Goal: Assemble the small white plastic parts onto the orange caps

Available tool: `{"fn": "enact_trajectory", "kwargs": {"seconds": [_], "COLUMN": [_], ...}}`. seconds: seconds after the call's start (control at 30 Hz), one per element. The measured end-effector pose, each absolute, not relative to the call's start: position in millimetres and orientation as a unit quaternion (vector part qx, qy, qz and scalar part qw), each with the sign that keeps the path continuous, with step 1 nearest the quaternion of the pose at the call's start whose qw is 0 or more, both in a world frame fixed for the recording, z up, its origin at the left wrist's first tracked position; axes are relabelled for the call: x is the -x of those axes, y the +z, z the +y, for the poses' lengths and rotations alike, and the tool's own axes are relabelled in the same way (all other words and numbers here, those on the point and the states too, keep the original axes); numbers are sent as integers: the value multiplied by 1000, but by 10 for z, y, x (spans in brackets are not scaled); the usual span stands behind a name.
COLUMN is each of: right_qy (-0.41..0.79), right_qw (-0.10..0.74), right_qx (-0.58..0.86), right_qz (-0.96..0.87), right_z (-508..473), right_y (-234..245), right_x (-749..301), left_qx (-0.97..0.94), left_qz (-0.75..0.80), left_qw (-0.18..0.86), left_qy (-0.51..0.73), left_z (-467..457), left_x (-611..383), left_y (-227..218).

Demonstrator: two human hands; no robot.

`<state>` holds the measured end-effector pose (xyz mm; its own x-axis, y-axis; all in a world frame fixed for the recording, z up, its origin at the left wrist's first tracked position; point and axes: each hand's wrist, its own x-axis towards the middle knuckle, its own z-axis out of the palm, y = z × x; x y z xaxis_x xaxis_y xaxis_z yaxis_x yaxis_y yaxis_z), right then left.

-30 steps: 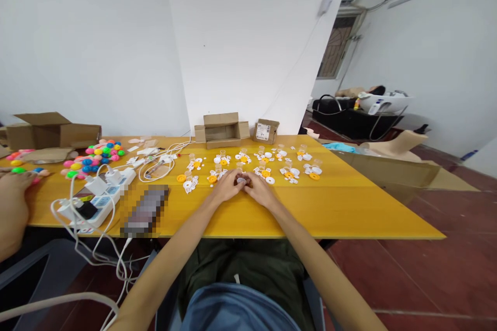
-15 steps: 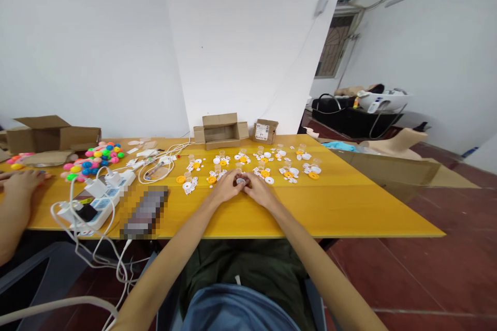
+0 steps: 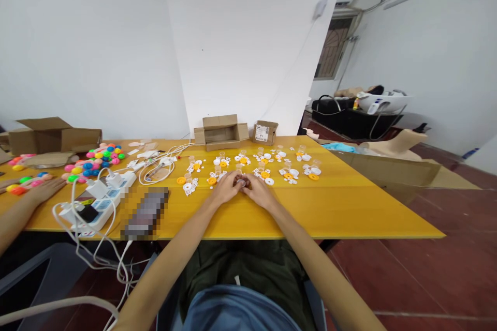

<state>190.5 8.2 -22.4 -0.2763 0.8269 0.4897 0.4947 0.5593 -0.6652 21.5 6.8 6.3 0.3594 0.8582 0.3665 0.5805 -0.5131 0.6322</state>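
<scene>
My left hand (image 3: 225,188) and my right hand (image 3: 258,191) rest together on the yellow table (image 3: 334,207), fingers pinched around a small white round part (image 3: 241,182) held between them. Just beyond my fingers lie several small white and orange plastic discs (image 3: 267,173) and tiny clear cups, spread in groups across the tabletop. The part is mostly hidden by my fingertips.
A power strip (image 3: 101,197) with chargers and tangled white cables sits at left, a blurred phone (image 3: 145,213) beside it. Coloured balls (image 3: 97,159) and cardboard boxes (image 3: 222,131) lie further back. Another person's hand (image 3: 41,191) rests at the far left edge.
My hands have stayed together on the small part with only slight finger shifts. The other person's hand at the left has slid along the table among the coloured balls.
</scene>
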Motion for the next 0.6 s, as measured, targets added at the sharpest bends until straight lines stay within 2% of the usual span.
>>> {"fn": "enact_trajectory", "kwargs": {"seconds": [0.6], "right_qy": [191], "right_qw": [419], "right_qx": [431], "right_qz": [-776], "right_z": [102], "right_y": [-250], "right_x": [-1914], "left_qx": [-802], "left_qz": [427], "left_qw": [196], "left_qy": [369], "left_z": [147], "left_x": [-194], "left_y": [-19]}}
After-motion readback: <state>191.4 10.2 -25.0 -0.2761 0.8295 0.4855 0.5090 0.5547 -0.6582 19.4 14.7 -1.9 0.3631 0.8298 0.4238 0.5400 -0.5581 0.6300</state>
